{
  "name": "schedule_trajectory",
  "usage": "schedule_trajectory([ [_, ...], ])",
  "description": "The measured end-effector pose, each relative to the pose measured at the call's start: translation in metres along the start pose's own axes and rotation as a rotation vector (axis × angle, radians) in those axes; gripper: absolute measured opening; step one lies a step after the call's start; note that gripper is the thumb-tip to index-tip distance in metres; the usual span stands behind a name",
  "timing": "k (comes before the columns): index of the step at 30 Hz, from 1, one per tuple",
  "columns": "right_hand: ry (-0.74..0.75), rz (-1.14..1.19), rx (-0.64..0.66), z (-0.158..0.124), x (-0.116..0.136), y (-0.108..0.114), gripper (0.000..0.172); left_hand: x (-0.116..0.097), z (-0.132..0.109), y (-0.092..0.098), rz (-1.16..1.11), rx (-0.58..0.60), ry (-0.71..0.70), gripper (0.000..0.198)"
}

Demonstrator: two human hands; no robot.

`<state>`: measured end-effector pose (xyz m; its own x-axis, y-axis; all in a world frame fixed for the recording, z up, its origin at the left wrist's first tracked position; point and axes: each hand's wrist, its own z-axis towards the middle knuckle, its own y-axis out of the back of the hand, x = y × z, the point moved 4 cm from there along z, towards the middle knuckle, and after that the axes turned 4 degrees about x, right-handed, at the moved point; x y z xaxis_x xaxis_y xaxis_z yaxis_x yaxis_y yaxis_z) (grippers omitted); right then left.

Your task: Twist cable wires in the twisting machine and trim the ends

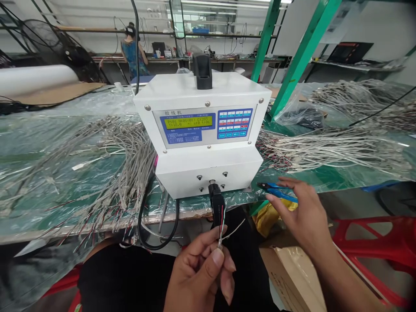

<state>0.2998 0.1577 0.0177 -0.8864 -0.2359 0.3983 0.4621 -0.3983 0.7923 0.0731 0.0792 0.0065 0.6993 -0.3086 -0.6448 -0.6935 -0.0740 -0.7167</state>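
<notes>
The left hand (198, 277) is closed in a pinch on thin coloured wires (220, 232), which drop from a black chuck (216, 199) on the white wire-twisting machine (201, 125) ahead of that hand. The right hand (302, 216) is open, hovering just over blue-handled side cutters (277, 193). (Those strands look light and limp, so they're best held near their tips.)

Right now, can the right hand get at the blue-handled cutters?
Likely yes. The right hand is close by the blue-handled cutters, and nothing shows between them. The white wire-twisting machine sits beside the cutters, not in the way.
</notes>
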Motion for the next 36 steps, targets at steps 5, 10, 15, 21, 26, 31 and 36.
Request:
schedule_trajectory([
  [5, 0.336, -0.379, 0.113, 0.007, -0.058, -0.02, 0.056, -0.004, -0.002, -0.002, -0.102, 0.031, 0.053, 0.034],
  [10, 0.4, -0.311, 0.164, 0.012, -0.084, -0.021, 0.058, 0.0, -0.001, -0.006, -0.166, 0.05, 0.114, 0.028],
  [15, 0.382, -0.248, 0.264, 0.021, -0.081, -0.018, 0.043, 0.003, 0.0, -0.005, -0.174, 0.048, 0.103, 0.028],
  [21, 0.268, 0.053, 0.181, 0.007, -0.041, 0.008, 0.027, -0.001, 0.001, 0.0, -0.067, -0.047, 0.006, 0.023],
  [26, 0.376, 0.33, 0.239, -0.019, 0.024, 0.02, 0.028, -0.004, 0.001, -0.002, 0.043, -0.187, -0.122, 0.025],
  [31, 0.506, 0.192, 0.214, -0.033, 0.06, 0.018, 0.028, -0.007, 0.0, -0.007, 0.032, -0.22, -0.123, 0.025],
  [36, 0.541, 0.081, 0.051, -0.035, 0.065, 0.018, 0.025, -0.007, -0.002, -0.012, -0.046, -0.084, -0.023, 0.034],
])
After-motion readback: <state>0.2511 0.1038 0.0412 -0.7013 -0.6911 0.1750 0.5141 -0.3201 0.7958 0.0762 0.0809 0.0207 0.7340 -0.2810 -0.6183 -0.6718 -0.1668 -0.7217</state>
